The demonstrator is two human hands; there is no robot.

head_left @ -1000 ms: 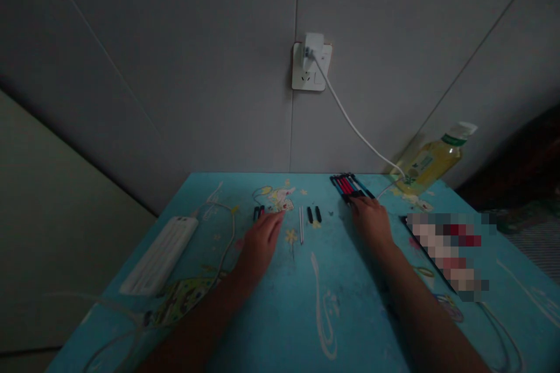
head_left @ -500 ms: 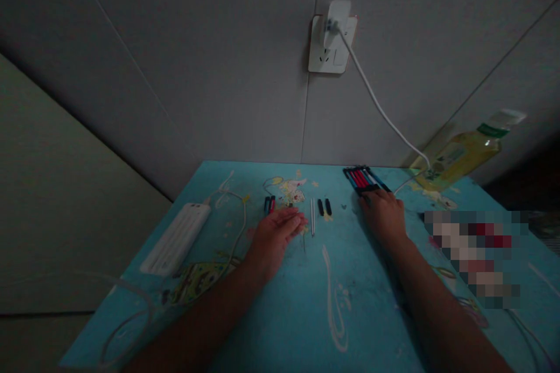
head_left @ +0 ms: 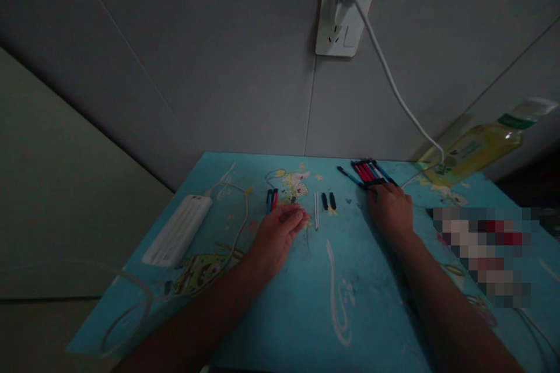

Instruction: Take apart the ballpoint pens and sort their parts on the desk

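Note:
My right hand (head_left: 391,210) is at the near ends of a bunch of blue, red and white pens (head_left: 366,171) at the table's back. One blue pen (head_left: 350,176) slants out left of the bunch, its near end at my closed fingertips. My left hand (head_left: 280,234) lies palm-side inward on the table, fingers stretched and nothing visible in it. Just beyond it are a blue and a red pen part (head_left: 272,198), partly hidden by the hand. Two thin silvery refills (head_left: 316,211) and two short black pieces (head_left: 328,201) lie to its right.
A white power strip (head_left: 178,230) with a looping cable lies at left. At the back right, a bottle of yellow liquid (head_left: 475,151) stands near a white charging cable (head_left: 389,78) hanging from the wall socket (head_left: 343,23). A blurred-out item (head_left: 485,250) lies on the right.
One blue pen has come apart from the bunch and now slants to the left at my right fingertips. My left hand stays nearly in place. The camera view has tilted slightly down.

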